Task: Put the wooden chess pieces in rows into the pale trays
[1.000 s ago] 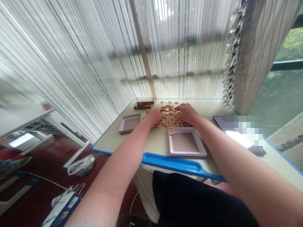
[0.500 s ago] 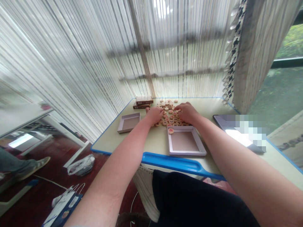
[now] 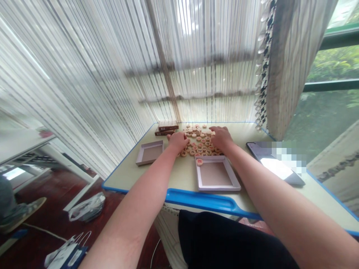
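Round wooden Chinese chess pieces lie in a loose spread on the table, several with red or dark characters and others showing plain tops. At the left edge of the spread is my left hand, its fingertips bent together by the pieces; whatever is between them is hidden. My right hand rests over the right side of the spread, index finger stretched out and other fingers bent apart. In front, an open shallow box holds one piece marked in red in its far left corner.
Another shallow box part lies to the left. Two small dark boxes are stacked at the back left. A dark-framed device lies at the right. Along the near edge runs a blue tray. Someone's shoe shows at far left.
The view has shifted slightly. My right index finger now reaches out more over the back pieces, while my left hand stays at the left edge of the spread.
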A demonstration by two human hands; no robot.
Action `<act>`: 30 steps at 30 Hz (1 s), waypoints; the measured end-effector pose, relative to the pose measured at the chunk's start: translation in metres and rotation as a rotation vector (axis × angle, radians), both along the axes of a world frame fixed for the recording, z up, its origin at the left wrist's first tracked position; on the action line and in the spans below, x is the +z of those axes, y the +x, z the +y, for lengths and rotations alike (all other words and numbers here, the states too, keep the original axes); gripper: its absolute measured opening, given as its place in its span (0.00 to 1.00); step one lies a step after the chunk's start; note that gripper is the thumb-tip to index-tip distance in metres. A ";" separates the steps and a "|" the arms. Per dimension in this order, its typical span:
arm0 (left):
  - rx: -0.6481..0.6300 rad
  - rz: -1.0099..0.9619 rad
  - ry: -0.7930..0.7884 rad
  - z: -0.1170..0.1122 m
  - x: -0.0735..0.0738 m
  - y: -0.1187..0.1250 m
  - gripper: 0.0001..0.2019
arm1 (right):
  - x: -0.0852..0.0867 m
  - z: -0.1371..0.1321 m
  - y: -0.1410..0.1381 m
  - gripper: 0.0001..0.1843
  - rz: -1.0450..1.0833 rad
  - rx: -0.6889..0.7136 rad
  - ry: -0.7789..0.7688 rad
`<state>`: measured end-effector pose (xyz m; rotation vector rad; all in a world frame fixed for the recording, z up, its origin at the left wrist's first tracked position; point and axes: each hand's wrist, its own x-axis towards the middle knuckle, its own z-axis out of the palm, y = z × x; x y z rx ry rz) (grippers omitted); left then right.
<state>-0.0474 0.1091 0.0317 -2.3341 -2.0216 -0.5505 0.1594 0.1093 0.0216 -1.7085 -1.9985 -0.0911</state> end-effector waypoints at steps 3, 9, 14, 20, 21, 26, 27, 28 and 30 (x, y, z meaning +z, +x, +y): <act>-0.039 -0.012 -0.028 0.003 -0.002 -0.002 0.15 | -0.008 0.008 0.008 0.24 -0.005 -0.020 -0.065; -0.065 -0.161 -0.027 0.004 -0.003 -0.003 0.11 | -0.010 0.011 0.008 0.22 0.004 0.000 -0.098; -0.103 -0.130 0.047 -0.002 -0.001 -0.001 0.09 | 0.000 0.001 0.004 0.17 -0.070 -0.017 -0.074; -0.123 -0.125 0.114 -0.007 -0.001 0.002 0.11 | 0.006 -0.004 0.009 0.16 -0.092 -0.067 -0.083; -0.144 -0.118 0.119 -0.007 -0.002 0.003 0.13 | 0.006 -0.004 0.009 0.17 -0.091 -0.072 -0.085; -0.260 -0.014 0.026 -0.007 -0.003 0.007 0.17 | 0.005 -0.002 0.009 0.19 -0.118 -0.064 -0.110; -0.261 0.011 0.003 -0.007 -0.003 0.007 0.17 | 0.005 -0.002 0.010 0.18 -0.121 -0.059 -0.126; -0.257 0.028 -0.008 -0.007 -0.002 0.008 0.17 | 0.005 -0.001 0.010 0.18 -0.117 -0.058 -0.139; -0.244 0.038 0.002 -0.008 -0.002 0.008 0.17 | 0.006 -0.001 0.011 0.17 -0.094 -0.068 -0.150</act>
